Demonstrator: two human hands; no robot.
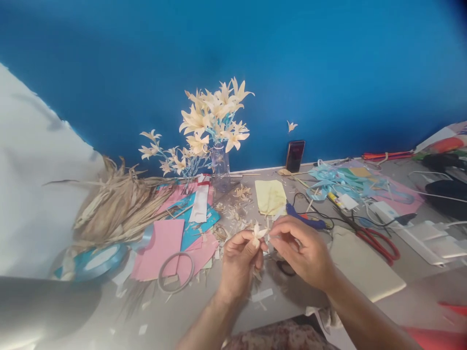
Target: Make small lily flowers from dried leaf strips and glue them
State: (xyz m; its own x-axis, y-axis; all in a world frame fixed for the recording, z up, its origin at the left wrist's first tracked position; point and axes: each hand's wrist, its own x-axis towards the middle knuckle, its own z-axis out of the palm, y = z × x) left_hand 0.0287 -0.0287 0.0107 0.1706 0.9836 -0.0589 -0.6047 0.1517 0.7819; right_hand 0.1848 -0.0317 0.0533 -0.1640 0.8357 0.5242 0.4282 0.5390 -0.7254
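Observation:
My left hand (236,262) pinches a small cream artificial flower (257,233) between thumb and fingers, its pointed petals facing up. Close at its right side is my right hand (304,250), thumb and fingertips pressed together by the petals. Whatever sits between those fingertips is too small to make out. Just behind the right hand lies a blue-handled glue gun (306,218), partly hidden by it. Beyond the hands, a yellow cloth-like square (270,197) and loose cream petals (242,192) lie on the table (193,316).
A clear bottle (221,167) holds many cream flowers (215,109). Dried husks (116,204), pink sheets (170,238), blue ribbon (105,257) and a grey ring (176,272) lie left. Red-handled scissors (381,245), a power strip (408,233) and cables lie right; a phone (295,155) leans against the wall.

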